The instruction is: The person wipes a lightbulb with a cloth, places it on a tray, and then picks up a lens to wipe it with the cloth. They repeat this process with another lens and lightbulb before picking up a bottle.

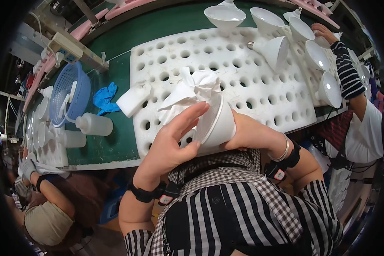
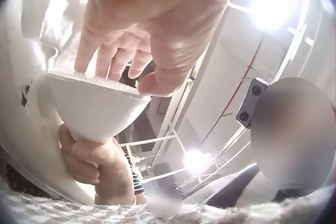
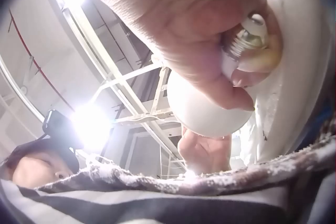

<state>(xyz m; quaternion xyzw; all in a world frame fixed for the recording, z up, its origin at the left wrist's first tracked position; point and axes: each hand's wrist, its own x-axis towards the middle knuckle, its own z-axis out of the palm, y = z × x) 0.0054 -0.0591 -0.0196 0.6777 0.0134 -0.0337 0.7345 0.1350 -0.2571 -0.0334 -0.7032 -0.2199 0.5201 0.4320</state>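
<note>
Striped clothing (image 1: 239, 213) lies nearest, and by the near edge of the counter (image 1: 119, 149) your right hand (image 1: 256, 133) grips the white lamp (image 1: 222, 128) round its screw base (image 3: 242, 43), best held firm while your open left hand (image 1: 170, 143) touches the lens (image 1: 209, 118) lightly.

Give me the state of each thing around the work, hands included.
Left hand: open, fingertips on the held lamp's face
Right hand: curled round the lamp's base end
Held lamp: off the foam board, tilted
White cloth: crumpled
Foam board: flat, many holes unfilled
Loose lamp: on its side
Blue glove: unworn, crumpled
</note>
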